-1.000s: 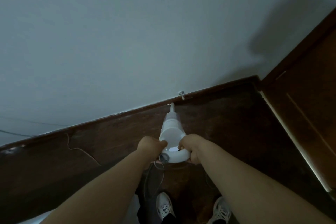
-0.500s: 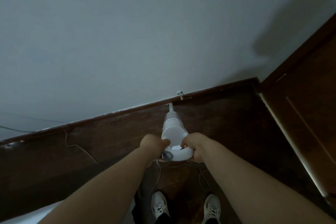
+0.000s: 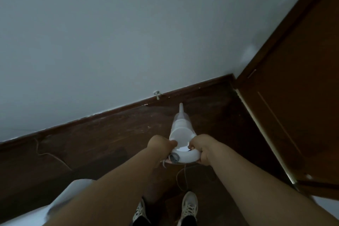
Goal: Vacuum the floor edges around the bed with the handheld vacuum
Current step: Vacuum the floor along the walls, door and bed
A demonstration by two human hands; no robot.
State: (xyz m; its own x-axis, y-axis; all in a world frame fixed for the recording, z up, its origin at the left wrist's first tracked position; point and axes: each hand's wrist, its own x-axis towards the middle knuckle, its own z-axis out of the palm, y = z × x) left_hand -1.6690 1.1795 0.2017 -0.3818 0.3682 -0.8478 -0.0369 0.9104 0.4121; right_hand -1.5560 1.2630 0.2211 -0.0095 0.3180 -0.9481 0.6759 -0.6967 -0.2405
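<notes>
Both hands clench the white vacuum (image 3: 181, 130): left hand (image 3: 160, 144) beside its body, right hand (image 3: 201, 147) on the handle. Its nozzle points at the floor (image 3: 110, 134) near the baseboard (image 3: 110, 113).

1. Dim overall, muted grey-blue cast, no direct lamp in view.
2. Wall (image 3: 110, 33) evenly lit, soft falloff toward the top corners; a faint lighter smudge at its right end near the door (image 3: 293, 97).
3. Floor (image 3: 91, 143) very dark, grain barely readable; slight pale sheen near the skirting board (image 3: 113, 113).
4. Bright strip of light along the door's lower edge.
5. White vacuum (image 3: 181, 134) is the brightest thing, detail washed out on its body.
6. Wide-angle bend: skirting and door lines slant and bow toward the edges.
7. Forearms and the pale bed corner (image 3: 55, 207) at bottom left smeared, soft focus.
8. Shoes (image 3: 189, 205) grainy, low contrast.
</notes>
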